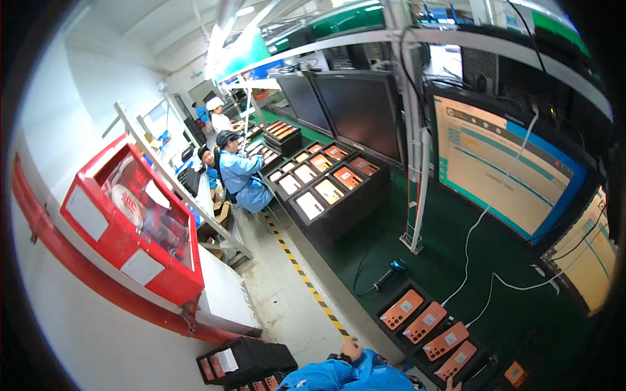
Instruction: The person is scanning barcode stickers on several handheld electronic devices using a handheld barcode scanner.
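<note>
My left hand (352, 350) is raised near the bench's front edge, above the aisle floor. Its fingers are curled in, and I cannot make out whether anything is inside them. At the lower edge of the picture, fingertips of my right hand (452, 385) show slightly apart, at the near end of an orange smartphone (456, 362). That phone lies back up in a black foam tray (407, 289), in a row with several like it, each with a pale label. White cables run to the tray. Most of my right hand is cut off.
A handheld scanner (390, 275) lies beyond the tray on the green bench mat (443, 260). Monitors (505, 163) stand behind. Phone-filled black trays (352, 195) are stacked further left. Another orange phone (515, 374) lies right. A red box (134, 221) hangs by the wall; co-workers (241, 173) sit along the bench.
</note>
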Action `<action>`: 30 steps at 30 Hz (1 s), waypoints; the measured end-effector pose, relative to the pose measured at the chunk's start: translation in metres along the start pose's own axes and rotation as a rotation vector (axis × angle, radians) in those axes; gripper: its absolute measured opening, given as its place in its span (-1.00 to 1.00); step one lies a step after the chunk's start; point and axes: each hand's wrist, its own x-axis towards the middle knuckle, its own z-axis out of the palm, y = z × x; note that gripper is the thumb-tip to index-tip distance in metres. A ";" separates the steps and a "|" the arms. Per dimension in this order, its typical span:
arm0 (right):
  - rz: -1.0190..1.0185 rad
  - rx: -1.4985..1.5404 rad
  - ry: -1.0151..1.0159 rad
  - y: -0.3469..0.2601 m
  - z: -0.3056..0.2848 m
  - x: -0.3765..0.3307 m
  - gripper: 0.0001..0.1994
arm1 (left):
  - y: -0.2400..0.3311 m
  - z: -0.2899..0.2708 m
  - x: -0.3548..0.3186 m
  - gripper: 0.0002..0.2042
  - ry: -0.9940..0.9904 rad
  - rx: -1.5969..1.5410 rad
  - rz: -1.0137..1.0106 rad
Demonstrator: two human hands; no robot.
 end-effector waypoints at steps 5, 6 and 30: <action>-0.047 -0.039 -0.014 0.005 0.008 -0.009 -0.33 | -0.039 -0.031 -0.007 -0.71 -0.240 0.139 -0.195; -0.049 -0.028 -0.026 0.008 0.012 -0.014 -0.34 | -0.050 -0.033 -0.009 -0.73 -0.180 0.133 -0.215; 0.256 0.656 -0.466 0.169 0.088 -0.102 -0.49 | -0.286 -0.006 -0.062 -0.73 -0.453 0.209 -0.202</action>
